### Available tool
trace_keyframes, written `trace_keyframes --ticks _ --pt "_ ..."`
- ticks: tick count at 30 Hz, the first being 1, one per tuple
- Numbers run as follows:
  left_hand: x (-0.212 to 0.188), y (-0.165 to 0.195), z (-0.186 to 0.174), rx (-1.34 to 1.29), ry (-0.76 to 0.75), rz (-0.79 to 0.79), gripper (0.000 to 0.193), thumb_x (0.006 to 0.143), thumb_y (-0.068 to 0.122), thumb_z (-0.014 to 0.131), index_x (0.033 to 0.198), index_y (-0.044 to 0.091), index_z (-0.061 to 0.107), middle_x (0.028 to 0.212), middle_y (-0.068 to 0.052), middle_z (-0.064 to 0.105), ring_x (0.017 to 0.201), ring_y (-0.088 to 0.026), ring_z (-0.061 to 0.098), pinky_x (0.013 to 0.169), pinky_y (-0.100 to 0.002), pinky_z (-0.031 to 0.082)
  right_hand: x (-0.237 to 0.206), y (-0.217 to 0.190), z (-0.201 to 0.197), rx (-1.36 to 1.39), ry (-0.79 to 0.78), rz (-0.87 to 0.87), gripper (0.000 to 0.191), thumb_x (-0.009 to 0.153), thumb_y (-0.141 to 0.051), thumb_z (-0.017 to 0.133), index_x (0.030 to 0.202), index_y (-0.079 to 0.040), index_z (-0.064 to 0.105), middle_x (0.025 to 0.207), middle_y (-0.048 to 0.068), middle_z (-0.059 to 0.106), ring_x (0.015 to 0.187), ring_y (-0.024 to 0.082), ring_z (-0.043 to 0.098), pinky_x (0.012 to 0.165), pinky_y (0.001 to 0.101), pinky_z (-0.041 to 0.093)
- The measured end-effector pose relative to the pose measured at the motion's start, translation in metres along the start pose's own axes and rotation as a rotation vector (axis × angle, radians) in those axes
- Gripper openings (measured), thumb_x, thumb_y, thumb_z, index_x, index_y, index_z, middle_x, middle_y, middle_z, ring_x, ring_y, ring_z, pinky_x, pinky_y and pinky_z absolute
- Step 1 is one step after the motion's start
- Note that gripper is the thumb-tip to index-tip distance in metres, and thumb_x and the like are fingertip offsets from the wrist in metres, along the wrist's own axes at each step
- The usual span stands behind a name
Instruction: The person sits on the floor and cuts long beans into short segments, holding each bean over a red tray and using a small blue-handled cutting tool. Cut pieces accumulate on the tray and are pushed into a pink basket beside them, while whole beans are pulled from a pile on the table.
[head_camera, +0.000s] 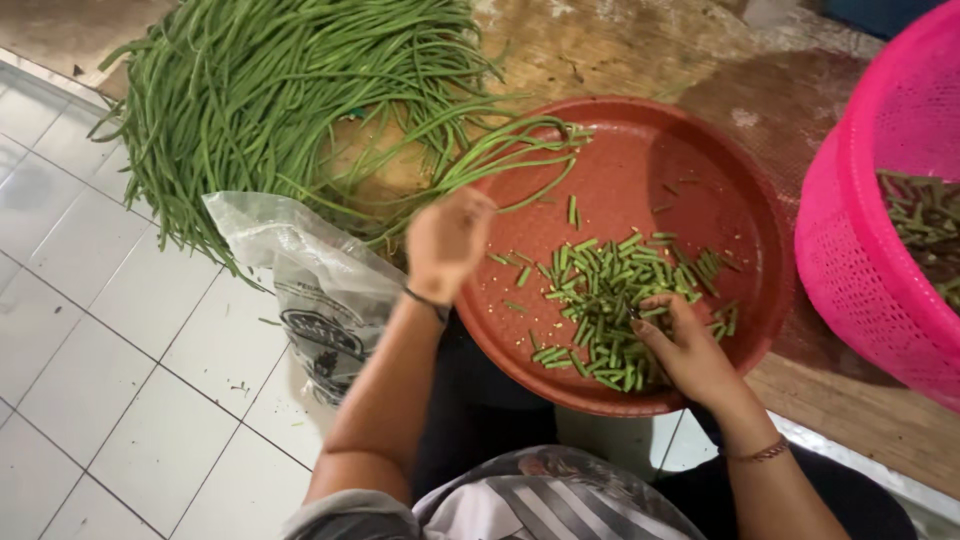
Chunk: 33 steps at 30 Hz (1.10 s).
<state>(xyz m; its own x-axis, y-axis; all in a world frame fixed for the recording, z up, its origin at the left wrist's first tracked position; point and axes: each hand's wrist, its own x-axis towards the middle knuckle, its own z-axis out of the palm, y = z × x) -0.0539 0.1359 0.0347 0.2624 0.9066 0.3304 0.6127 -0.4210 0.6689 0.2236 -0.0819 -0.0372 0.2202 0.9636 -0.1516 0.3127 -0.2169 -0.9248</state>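
Most long green beans (270, 100) lie uncut on the floor; few cut pieces (600, 310) fill the round red tray (740, 200); left hand (447, 240) grips bean stalks, right hand (685, 350) rests half-curled on pieces.

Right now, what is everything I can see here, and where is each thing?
Long beans: one big loose pile, green, upper left on the floor.
Red tray: one, round, centre right.
Cut bean pieces: many, green, heaped in the tray.
Pink basket: one, perforated, right edge, with cut beans inside.
Plastic bag: one, clear with dark print, left of the tray on white tiles.
Bracelets: one dark on the left wrist, one brownish on the right.
Left hand: closed around bean strands at the tray's rim.
Right hand: resting on the cut pieces.
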Motion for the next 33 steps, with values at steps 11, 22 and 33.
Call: trace_keyframes --ticks 11,22,33 --pt "0.032 -0.049 -0.004 0.209 -0.07 0.154 0.016 0.091 0.028 0.069 0.09 0.013 0.075 0.097 -0.007 0.069 0.101 -0.031 0.063 0.085 -0.049 0.046 0.008 -0.029 -0.014 -0.021 -0.088 0.274 0.053 0.096 -0.023 0.057 0.148 -0.018 0.043 0.131 0.002 0.064 0.072 0.017 0.062 0.057 0.0326 0.05" --pt "0.009 -0.036 0.019 0.353 -0.088 0.335 0.006 0.088 0.009 0.059 0.092 0.011 0.063 0.082 -0.009 0.066 0.085 -0.033 0.064 0.078 -0.05 0.046 -0.002 -0.062 -0.005 -0.137 -0.041 0.162 0.071 0.091 -0.022 0.07 0.156 -0.02 0.041 0.112 0.018 0.067 0.104 0.022 0.063 0.093 0.0361 0.051" --pt "-0.104 0.039 -0.034 -0.651 -0.768 0.038 0.016 0.095 0.015 0.061 0.104 0.002 0.065 0.09 -0.01 0.078 0.081 -0.023 0.079 0.072 -0.035 0.062 -0.002 -0.122 0.043 0.236 -0.132 -0.275 0.02 0.103 -0.012 0.062 0.122 -0.004 0.061 0.115 0.007 0.073 0.109 0.014 0.064 0.096 0.0311 0.053"
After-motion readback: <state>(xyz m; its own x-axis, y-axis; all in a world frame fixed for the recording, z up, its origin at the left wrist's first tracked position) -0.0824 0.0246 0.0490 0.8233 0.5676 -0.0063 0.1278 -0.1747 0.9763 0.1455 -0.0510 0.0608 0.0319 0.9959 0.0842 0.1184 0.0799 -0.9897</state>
